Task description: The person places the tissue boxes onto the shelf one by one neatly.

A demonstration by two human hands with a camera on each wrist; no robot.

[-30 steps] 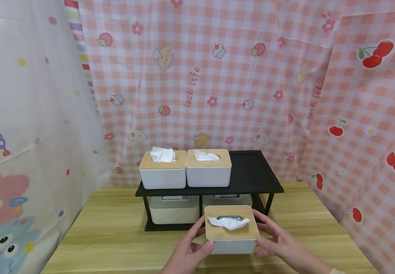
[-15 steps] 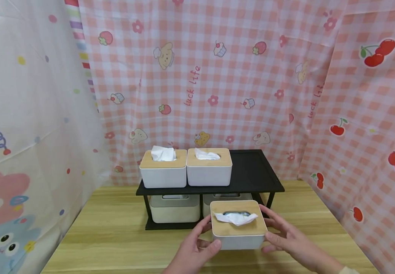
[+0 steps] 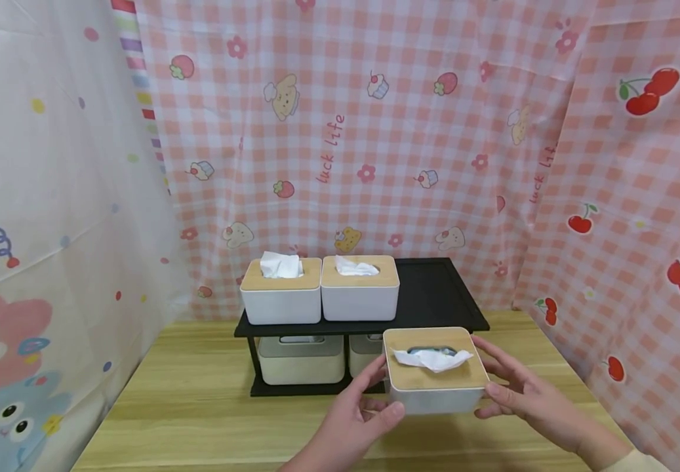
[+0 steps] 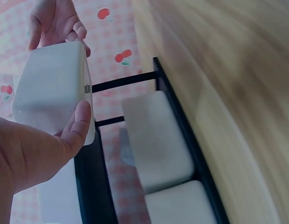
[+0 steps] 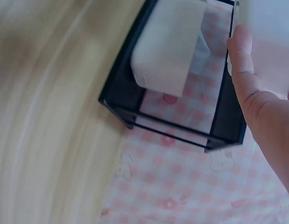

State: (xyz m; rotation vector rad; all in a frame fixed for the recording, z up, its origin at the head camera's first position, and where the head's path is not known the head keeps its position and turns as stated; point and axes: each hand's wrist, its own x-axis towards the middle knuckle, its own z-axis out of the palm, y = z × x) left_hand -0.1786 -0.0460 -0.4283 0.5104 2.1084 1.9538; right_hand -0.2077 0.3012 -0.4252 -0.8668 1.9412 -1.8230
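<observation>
Between my two hands is a white tissue box [image 3: 434,398] with a wood-look lid and a tissue poking from its slot. My left hand [image 3: 356,419] grips its left side, thumb at the front. On the right side my right hand [image 3: 525,396] holds it, fingers along the wall and thumb near the front corner. The box hangs in front of the black two-tier rack [image 3: 434,295], above the table. Its white body [image 4: 53,88] also shows in the left wrist view, tilted. In the right wrist view my right thumb [image 5: 244,60] lies against the box.
Two similar tissue boxes, one left [image 3: 280,305] and one right [image 3: 360,301], stand side by side on the rack's top. Below are two grey-lidded boxes, a left one [image 3: 301,367] and a partly hidden right one [image 3: 366,351]. Patterned curtains [image 3: 340,131] enclose the wooden table [image 3: 198,419].
Both hands have carried the tissue box to the right and upward in the head view. It now covers more of the lower right box. The boxes on the rack have stayed put.
</observation>
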